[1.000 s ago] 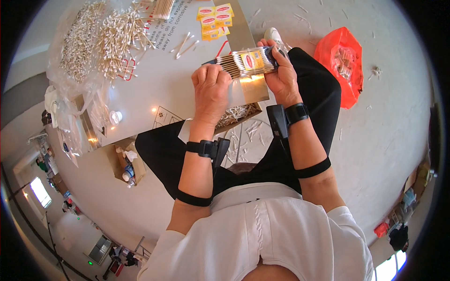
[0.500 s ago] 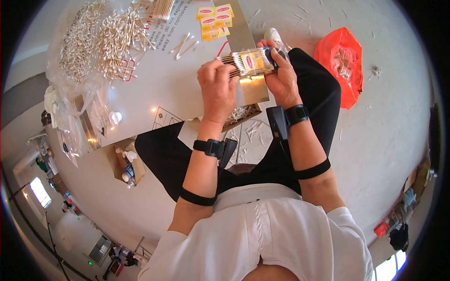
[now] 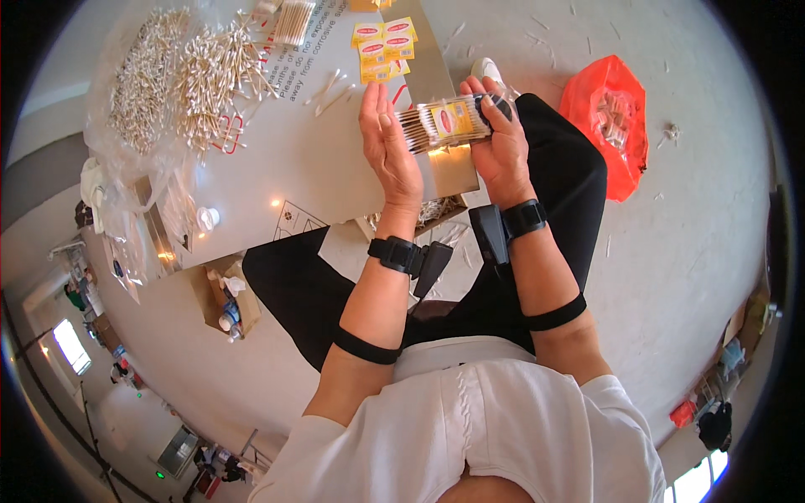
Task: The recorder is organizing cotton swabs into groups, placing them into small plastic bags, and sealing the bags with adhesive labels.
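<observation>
A clear pack of cotton swabs point(image 3: 419, 127) with a yellow and red label on its front lies across my right hand point(image 3: 501, 159). The right fingers and thumb grip its right end, where a dark piece point(image 3: 497, 106) sits by the thumb; its kind is unclear. Swab tips poke out toward the left end. Beside that end, my left hand point(image 3: 391, 155) is held upright and flat with its fingers stretched out. It grips nothing; whether its palm touches the swab ends I cannot tell.
On the grey table point(image 3: 251, 189) are a heap of loose swabs point(image 3: 214, 80), a clear bag of swabs point(image 3: 142, 92), a neat swab bundle point(image 3: 294, 22) and yellow labels point(image 3: 384, 50). Below stand an open carton point(image 3: 220, 293) and a box of swabs point(image 3: 436, 210). A red bag point(image 3: 579, 92) lies right.
My left hand has straightened from curled fingers on the pack's left end to a flat, upright palm beside it. The pack stays in my right hand, slightly lower.
</observation>
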Motion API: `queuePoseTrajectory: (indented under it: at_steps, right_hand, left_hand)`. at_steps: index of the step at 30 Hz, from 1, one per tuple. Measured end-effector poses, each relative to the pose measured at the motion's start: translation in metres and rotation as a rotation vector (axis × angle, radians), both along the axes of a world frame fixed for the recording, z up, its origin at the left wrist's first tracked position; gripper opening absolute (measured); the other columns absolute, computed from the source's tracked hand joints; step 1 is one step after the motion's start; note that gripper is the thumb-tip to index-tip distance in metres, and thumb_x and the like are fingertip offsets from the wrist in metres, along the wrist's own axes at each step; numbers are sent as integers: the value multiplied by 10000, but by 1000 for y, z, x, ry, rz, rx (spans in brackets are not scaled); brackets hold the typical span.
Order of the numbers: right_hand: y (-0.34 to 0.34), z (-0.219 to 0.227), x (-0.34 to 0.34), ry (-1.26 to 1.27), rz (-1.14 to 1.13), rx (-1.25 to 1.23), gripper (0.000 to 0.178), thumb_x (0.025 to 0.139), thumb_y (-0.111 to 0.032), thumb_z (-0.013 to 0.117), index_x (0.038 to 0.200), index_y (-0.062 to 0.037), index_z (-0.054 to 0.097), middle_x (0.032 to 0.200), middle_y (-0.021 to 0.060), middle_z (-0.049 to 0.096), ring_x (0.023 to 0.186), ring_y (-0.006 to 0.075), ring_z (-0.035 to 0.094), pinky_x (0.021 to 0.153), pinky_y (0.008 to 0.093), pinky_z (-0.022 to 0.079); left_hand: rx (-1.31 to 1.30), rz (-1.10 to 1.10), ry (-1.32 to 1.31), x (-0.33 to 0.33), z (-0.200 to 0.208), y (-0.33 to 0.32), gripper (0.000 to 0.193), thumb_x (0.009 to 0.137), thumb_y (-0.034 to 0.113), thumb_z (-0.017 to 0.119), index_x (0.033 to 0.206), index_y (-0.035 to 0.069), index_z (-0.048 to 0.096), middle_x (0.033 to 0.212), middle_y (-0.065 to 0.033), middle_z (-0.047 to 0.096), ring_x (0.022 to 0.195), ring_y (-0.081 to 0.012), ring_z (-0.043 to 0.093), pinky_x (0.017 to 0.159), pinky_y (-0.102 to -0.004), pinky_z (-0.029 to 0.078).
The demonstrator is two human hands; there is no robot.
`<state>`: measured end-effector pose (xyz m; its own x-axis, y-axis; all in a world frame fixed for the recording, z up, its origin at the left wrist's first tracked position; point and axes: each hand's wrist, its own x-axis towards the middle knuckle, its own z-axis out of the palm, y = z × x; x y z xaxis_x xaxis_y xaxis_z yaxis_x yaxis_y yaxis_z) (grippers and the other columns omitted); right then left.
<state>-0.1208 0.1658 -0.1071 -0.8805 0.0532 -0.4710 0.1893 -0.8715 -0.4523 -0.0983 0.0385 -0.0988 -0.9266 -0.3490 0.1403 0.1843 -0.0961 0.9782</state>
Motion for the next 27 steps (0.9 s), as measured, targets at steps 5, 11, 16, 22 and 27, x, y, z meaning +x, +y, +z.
queuePoseTrajectory:
  at_steps: [5,11,16,22,27]
  right_hand:
    - [1,3,-1,-11,-4,-1,489,956,19,502,1424,56,365,1399,222,496,1302,332,483,1106,441,384]
    - [1,0,-4,-37,47,-12,487,963,21,494,1430,49,359,1422,209,478,1308,313,481,1112,434,382]
    - [4,-3,-4,-49,63,9,471,979,12,480,1435,25,366,1430,171,482,1306,286,485,1127,423,369]
    - [-1,5,-2,-36,67,105,454,995,-17,470,1436,13,364,1423,164,482,1326,275,463,1130,418,360]
    - [-2,5,-1,-13,60,150,442,983,-12,489,1414,18,395,1374,168,522,1292,286,496,1115,431,377]
  left_hand:
    - [4,7,4,-2,1,6,665,1024,453,414,1455,-37,291,1507,-207,327,1432,-312,290,1192,-457,166]
    - [83,29,7,-2,-2,3,699,1011,483,430,1444,-52,309,1495,-214,345,1428,-312,299,1192,-448,173]
    - [140,40,21,-4,3,6,727,1004,510,425,1438,-64,321,1495,-213,344,1423,-314,304,1191,-453,176]
    - [169,16,6,-6,8,16,707,1016,504,399,1442,-55,323,1488,-203,358,1413,-310,321,1183,-448,204]
    - [195,-18,8,-5,7,28,685,1023,492,389,1448,-41,325,1487,-191,365,1409,-302,329,1181,-442,216]
